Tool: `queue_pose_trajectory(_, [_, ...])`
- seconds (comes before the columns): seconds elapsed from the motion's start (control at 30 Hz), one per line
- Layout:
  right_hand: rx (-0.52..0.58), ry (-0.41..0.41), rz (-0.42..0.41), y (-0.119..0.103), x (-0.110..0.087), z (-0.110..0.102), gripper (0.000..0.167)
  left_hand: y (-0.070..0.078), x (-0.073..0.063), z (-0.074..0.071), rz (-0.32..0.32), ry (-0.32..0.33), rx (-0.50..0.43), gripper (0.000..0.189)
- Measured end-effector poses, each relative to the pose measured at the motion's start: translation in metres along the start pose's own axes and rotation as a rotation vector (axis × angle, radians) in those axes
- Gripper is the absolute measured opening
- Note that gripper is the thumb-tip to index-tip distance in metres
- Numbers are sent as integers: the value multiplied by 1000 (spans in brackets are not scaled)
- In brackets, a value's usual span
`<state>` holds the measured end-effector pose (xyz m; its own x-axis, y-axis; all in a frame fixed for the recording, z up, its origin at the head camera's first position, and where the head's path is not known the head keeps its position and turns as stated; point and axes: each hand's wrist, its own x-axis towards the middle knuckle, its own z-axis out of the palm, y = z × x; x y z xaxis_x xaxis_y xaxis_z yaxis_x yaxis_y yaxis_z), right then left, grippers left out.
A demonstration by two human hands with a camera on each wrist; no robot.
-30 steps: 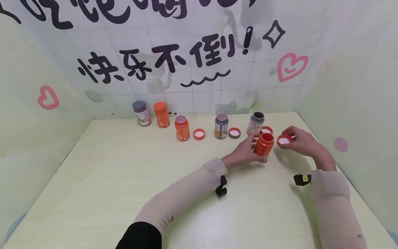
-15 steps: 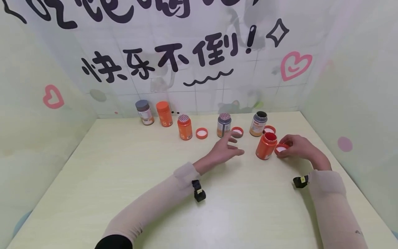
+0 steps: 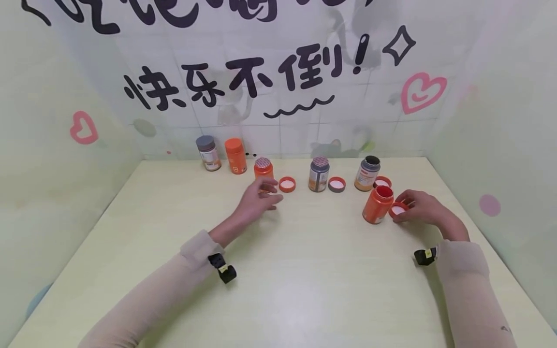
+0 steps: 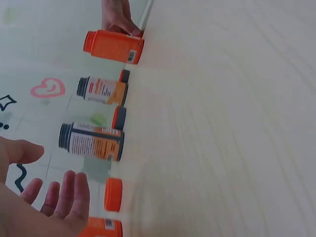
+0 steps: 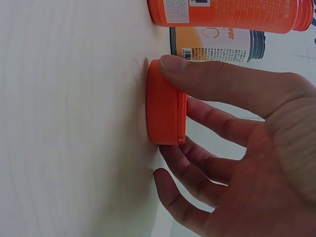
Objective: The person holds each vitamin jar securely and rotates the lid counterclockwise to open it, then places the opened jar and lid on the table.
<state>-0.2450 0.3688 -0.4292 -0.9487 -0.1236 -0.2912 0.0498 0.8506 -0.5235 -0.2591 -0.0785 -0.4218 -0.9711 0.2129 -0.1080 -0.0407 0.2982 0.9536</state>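
Note:
My right hand (image 3: 421,209) pinches an upturned orange cap (image 5: 167,106) between thumb and fingers, down at the tabletop. Just left of that cap stands an open orange bottle (image 3: 376,207), its mouth uncovered. My left hand (image 3: 256,203) holds nothing. Its fingers are spread and relaxed, partly covering an orange bottle with a patterned seal (image 3: 263,167) in the head view. To that bottle's right lies another upturned orange cap (image 4: 113,194). Thumb and fingertips stand well apart in the left wrist view.
Along the back wall stand a capped grey bottle (image 3: 209,154), a capped orange bottle (image 3: 236,157), a sealed grey bottle (image 3: 319,177) with its cap (image 3: 337,184), and an open grey bottle (image 3: 367,175) with its cap (image 3: 383,182). Walls enclose the pale table (image 3: 278,290).
The left hand let go of the open orange bottle, leaving it standing, and moved left to the sealed orange bottle. The right hand brought its cap down to the table beside the open bottle.

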Motion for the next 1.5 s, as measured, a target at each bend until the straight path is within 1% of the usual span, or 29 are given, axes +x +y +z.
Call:
queue_pose_trajectory(0.1, [12,-5,5,3,0,0,65,-7,1,-22,-17,71,-21,45])
queue_pose_trajectory(0.2, [19,-12,7,5,0,0,70,-15,4,-43,-44,136,-22,44])
queue_pose_trajectory(0.37, [-2,-32,7,8,-9,-10,78,-30,13,-72,-85,225,4,46])
queue_pose_trajectory(0.43, [-26,-35,-9,7,-16,-18,72,-35,17,-84,-99,257,11,47])
queue_pose_trajectory(0.53, [-51,-27,-71,-1,-30,-32,56,-43,21,-100,-109,305,5,49])
queue_pose_trajectory(0.63, [-75,-21,-132,-15,-46,-43,40,-50,26,-115,-116,353,-10,52])
queue_pose_trajectory(0.73, [-60,-19,-182,-35,-59,-48,30,-56,32,-127,-135,409,-30,54])
queue_pose_trajectory(0.83, [-32,-25,-229,-57,-67,-47,25,-62,39,-137,-154,460,-41,57])
queue_pose_trajectory(0.93, [-14,-25,-294,-77,-72,-40,26,-65,47,-144,-173,491,2,60])
queue_pose_trajectory(1.07, [-30,-5,-351,-100,-72,-26,26,-67,59,-153,-193,531,67,67])
queue_pose_trajectory(1.17, [-31,-11,-369,-114,-69,-14,21,-67,68,-158,-197,550,79,75])
queue_pose_trajectory(1.27, [-27,-39,-406,-125,-65,-1,22,-68,77,-161,-180,565,83,81])
queue_pose_trajectory(1.37, [-46,-81,-445,-134,-61,10,26,-68,85,-164,-143,580,85,80])
queue_pose_trajectory(1.5, [-68,-137,-448,-143,-57,21,23,-65,96,-163,-97,588,87,77])
